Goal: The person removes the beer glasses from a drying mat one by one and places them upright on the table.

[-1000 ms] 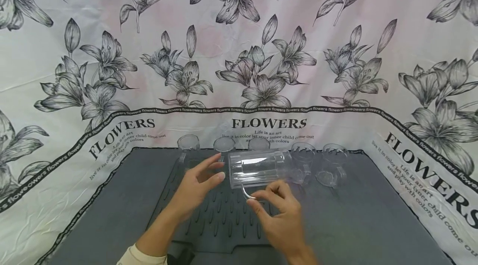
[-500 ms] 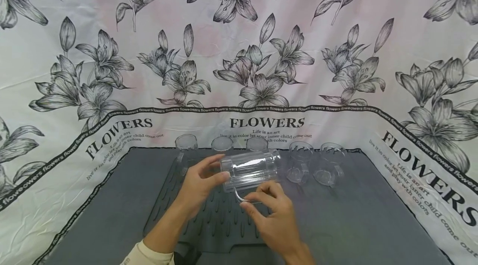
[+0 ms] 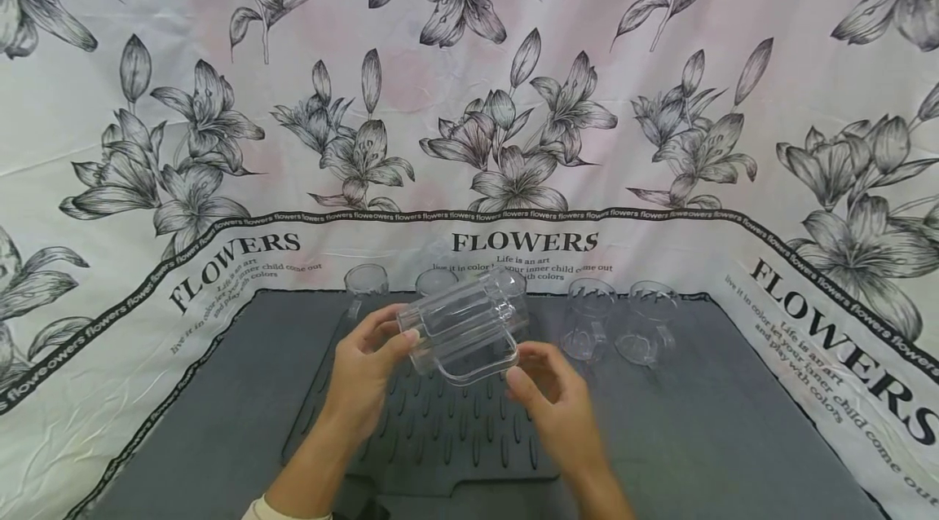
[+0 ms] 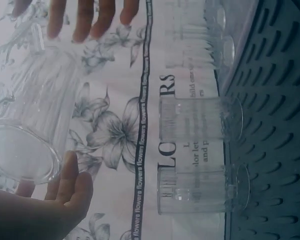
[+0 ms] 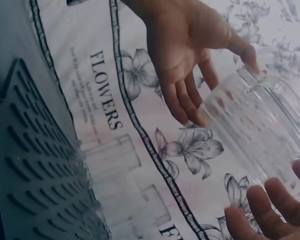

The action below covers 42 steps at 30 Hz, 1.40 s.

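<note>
A clear mug [image 3: 462, 316] is held in the air above the ribbed mat, tilted on its side with its handle [image 3: 477, 373] toward me. My left hand [image 3: 367, 365] grips the mug's left end between thumb and fingers. By the far end of the handle is my right hand [image 3: 561, 398], thumb and fingers apart; whether it touches the handle is hard to tell. The left wrist view shows the right fingers [image 4: 85, 22] spread away from the mug. In the right wrist view, the left hand [image 5: 185, 55] holds one end of the mug [image 5: 255, 125].
Several clear mugs stand in a row at the back, such as two on the right [image 3: 587, 320] and one at the far left [image 3: 367, 284]. A dark ribbed mat [image 3: 455, 438] lies on the grey table [image 3: 697, 422]. Behind hangs a flower-printed cloth [image 3: 469, 137].
My left hand has taken hold of the mug's left end. The mug has turned, its handle now swung toward me. My right fingers have loosened from the handle they pinched.
</note>
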{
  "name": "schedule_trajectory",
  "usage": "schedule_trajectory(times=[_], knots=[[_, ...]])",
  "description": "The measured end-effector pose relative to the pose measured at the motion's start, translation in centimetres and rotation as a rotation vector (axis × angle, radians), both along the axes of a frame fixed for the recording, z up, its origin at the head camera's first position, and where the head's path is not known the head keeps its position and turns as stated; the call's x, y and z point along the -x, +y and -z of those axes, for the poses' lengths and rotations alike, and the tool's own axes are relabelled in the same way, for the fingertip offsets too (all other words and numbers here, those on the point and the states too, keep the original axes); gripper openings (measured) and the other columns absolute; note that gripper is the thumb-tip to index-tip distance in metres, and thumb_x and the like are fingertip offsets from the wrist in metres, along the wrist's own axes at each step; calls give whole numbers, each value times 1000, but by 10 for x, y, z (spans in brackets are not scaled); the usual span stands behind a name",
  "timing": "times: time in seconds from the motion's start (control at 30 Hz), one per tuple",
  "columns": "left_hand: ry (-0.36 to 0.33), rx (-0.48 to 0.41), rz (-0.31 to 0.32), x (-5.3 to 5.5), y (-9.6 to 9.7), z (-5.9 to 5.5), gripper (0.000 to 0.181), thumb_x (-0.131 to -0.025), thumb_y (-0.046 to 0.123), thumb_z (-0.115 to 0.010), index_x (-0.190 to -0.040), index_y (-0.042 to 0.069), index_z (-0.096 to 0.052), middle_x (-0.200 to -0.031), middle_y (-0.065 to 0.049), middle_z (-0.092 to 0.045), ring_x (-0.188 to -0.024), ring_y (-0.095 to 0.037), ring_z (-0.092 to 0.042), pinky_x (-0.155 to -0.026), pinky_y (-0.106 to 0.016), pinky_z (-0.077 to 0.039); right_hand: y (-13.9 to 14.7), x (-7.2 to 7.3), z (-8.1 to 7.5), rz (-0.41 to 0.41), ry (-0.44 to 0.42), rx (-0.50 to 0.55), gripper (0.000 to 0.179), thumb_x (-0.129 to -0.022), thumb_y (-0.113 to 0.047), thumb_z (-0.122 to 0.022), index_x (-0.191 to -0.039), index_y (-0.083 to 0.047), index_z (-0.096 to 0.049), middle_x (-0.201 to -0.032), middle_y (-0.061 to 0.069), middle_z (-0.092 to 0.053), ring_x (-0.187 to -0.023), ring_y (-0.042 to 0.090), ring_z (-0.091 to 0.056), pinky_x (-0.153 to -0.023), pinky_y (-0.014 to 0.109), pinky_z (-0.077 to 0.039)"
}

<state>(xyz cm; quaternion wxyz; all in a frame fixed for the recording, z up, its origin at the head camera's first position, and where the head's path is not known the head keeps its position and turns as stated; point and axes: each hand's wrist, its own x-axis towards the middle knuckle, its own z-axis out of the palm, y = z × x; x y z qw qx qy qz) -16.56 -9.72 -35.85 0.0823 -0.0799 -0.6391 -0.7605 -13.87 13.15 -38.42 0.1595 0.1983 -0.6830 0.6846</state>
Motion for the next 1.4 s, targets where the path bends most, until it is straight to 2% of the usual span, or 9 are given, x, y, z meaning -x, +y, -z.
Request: schedule_trajectory(times=[0.1, 0.2, 0.37, 0.57, 0.77, 0.93, 1.13, 1.23, 1.4], knots=[[12, -1, 25, -2, 3, 1, 46, -88, 7, -69, -132, 3, -54, -116, -18, -51, -102, -29, -54, -95, -39, -41, -3, -1, 1, -144, -65, 89, 19, -99, -5, -51, -113, 8, -54, -112, 21, -57, -98, 31, -60, -77, 46, -56], [17, -18, 76, -3, 6, 4, 48, -88, 4, -69, -133, 2, -52, -119, -18, -51, -104, -29, -58, -94, -36, -44, -3, -2, -1, -266, -47, 187, 21, -102, -5, -42, -113, 12, -50, -111, 26, -55, -98, 30, -57, -76, 50, -55], [7, -55, 199, -2, 6, 11, 57, -86, -1, -69, -138, 1, -46, -132, -21, -44, -116, -35, -55, -95, -36, -47, 2, -3, -4, -359, -10, 282, 24, -104, -6, -34, -113, 9, -50, -110, 22, -55, -101, 28, -57, -77, 48, -55], [2, -39, 318, -2, 5, 18, 68, -87, 2, -70, -145, -2, -36, -143, -25, -37, -128, -41, -43, -100, -38, -42, 4, -4, -6, -387, -8, 296, 24, -105, -7, -34, -114, 2, -54, -110, 18, -59, -102, 28, -58, -79, 46, -54], [-8, -6, 405, -2, 2, 26, 72, -89, 4, -70, -148, -5, -28, -145, -26, -36, -130, -37, -42, -99, -37, -43, 4, -7, -9, -393, -33, 269, 24, -107, -11, -34, -114, 2, -52, -108, 18, -58, -101, 29, -57, -79, 47, -53], [-28, 70, 442, 1, 2, 32, 78, -90, 10, -71, -150, -3, -23, -149, -23, -32, -135, -35, -36, -101, -35, -41, 3, -9, -12, -406, -50, 241, 28, -108, -14, -29, -112, 1, -53, -108, 18, -56, -101, 29, -55, -81, 50, -52], [-38, 179, 461, 4, 3, 41, 84, -90, 14, -71, -151, -6, -17, -153, -19, -28, -140, -29, -26, -107, -32, -32, 0, -11, -12, -395, -103, 243, 29, -108, -13, -33, -97, -6, -58, -103, 12, -61, -103, 27, -58, -87, 50, -50], [-38, 178, 478, 5, 3, 44, 83, -90, 11, -70, -150, -7, -16, -154, -19, -26, -141, -28, -24, -108, -34, -31, -2, -12, -12, -387, -130, 245, 26, -106, -11, -38, -90, -9, -58, -100, 10, -62, -103, 26, -59, -88, 50, -50], [-21, 179, 510, 7, 3, 48, 77, -90, 8, -70, -150, -4, -24, -154, -19, -25, -139, -32, -28, -103, -36, -39, -5, -14, -12, -352, -168, 242, 25, -104, -11, -45, -86, -8, -61, -93, 9, -63, -98, 26, -61, -88, 49, -50]])
